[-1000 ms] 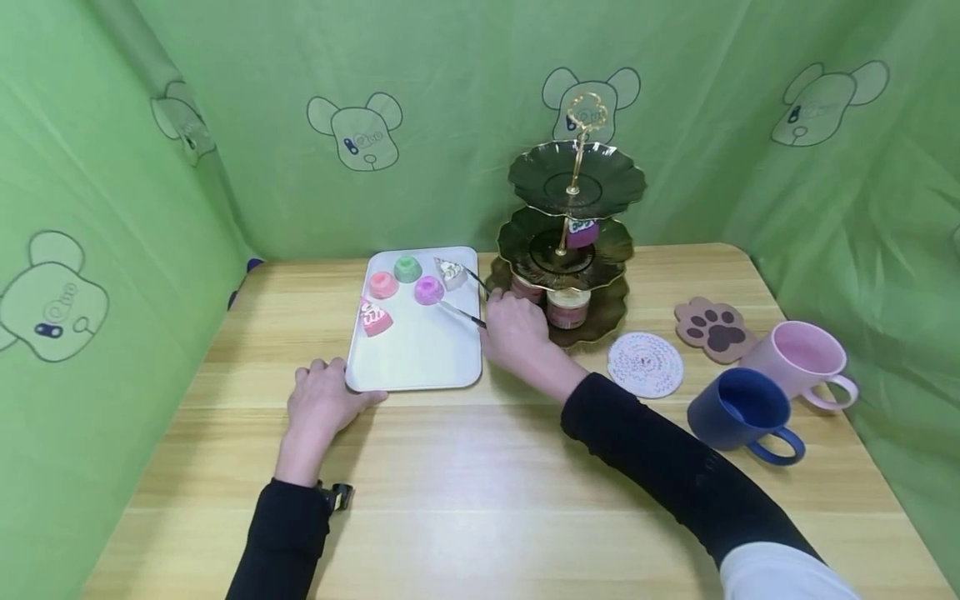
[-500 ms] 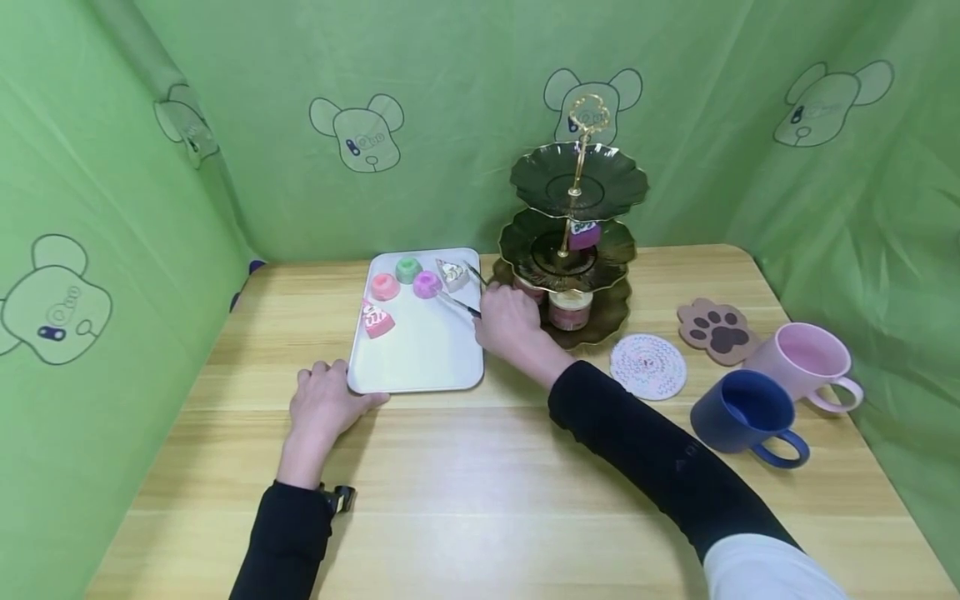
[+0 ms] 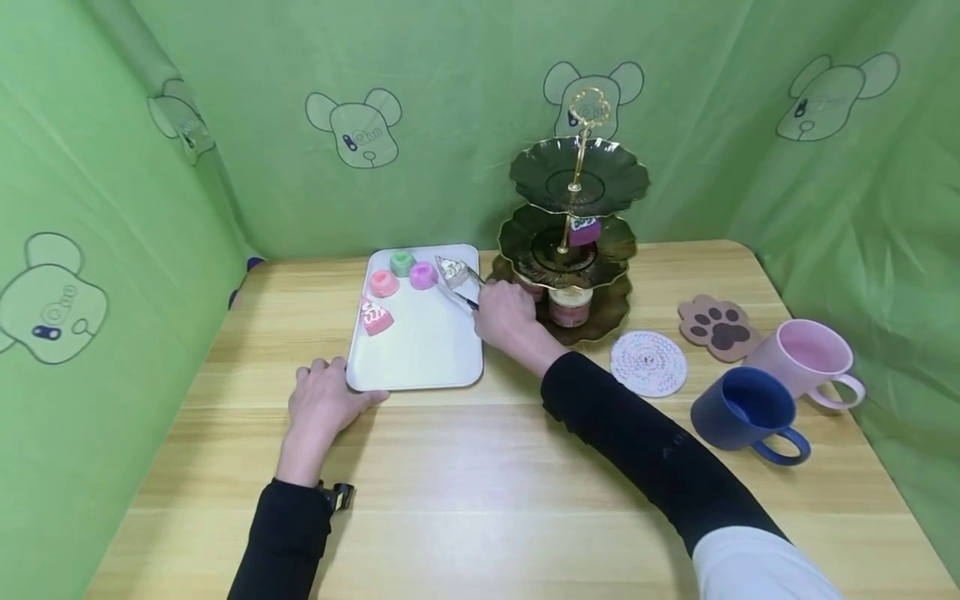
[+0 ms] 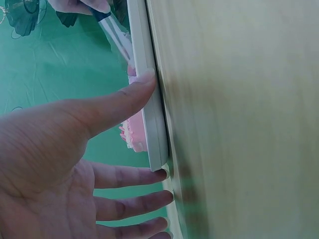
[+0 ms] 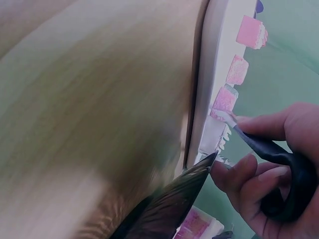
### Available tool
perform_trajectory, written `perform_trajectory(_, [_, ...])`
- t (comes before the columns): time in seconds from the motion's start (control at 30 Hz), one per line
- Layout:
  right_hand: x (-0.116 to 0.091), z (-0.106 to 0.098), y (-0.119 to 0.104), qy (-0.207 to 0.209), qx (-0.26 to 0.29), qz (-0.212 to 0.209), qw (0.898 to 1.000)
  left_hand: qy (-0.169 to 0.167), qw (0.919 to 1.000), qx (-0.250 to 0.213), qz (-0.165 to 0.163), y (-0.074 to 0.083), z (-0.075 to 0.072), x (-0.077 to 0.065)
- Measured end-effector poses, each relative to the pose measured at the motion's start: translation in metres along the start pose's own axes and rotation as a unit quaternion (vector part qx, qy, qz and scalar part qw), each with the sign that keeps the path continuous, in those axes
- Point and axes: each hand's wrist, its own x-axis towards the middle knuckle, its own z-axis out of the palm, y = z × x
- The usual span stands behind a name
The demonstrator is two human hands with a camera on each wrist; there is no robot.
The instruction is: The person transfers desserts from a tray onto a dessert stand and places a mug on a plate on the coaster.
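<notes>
My left hand [image 3: 326, 400] steadies the white tray [image 3: 412, 358] at its front left corner, thumb on the front rim, fingers straight along the side. In my right hand [image 3: 504, 312] I grip tongs with dark handles [image 5: 261, 148]. Their two silver arms [image 3: 456, 296] are spread over the tray's back right, on either side of a white-topped cake slice [image 3: 452, 271]. A purple round cake [image 3: 423, 275] sits close beside the nearer tip. Green [image 3: 402, 264] and pink [image 3: 385, 283] round cakes and a pink cake slice [image 3: 377, 317] lie further left on the tray.
A dark three-tier stand [image 3: 577, 179] rises just behind my right hand, with jars [image 3: 570, 307] on its bottom tier and a purple cake piece [image 3: 584, 232] above. To the right are a round coaster [image 3: 648, 363], paw coaster [image 3: 718, 325], blue mug [image 3: 742, 408] and pink mug [image 3: 802, 358].
My right hand has shifted slightly left and back with the tongs. The purple round cake has slid back and left, and the green one has shifted slightly left. My left hand stays put.
</notes>
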Motion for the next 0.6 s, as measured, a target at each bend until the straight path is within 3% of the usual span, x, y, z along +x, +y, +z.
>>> perform_trajectory(0.33, [0.003,-0.001,0.001,-0.008,-0.015,-0.014,1.0,-0.009,1.0,0.003,-0.003,0.001,-0.002,0.001])
perform_trajectory(0.6, [-0.008,-0.009,0.001,0.002,-0.018,-0.019,1.0,-0.014,0.9999,0.002,-0.003,0.001,-0.004,-0.001])
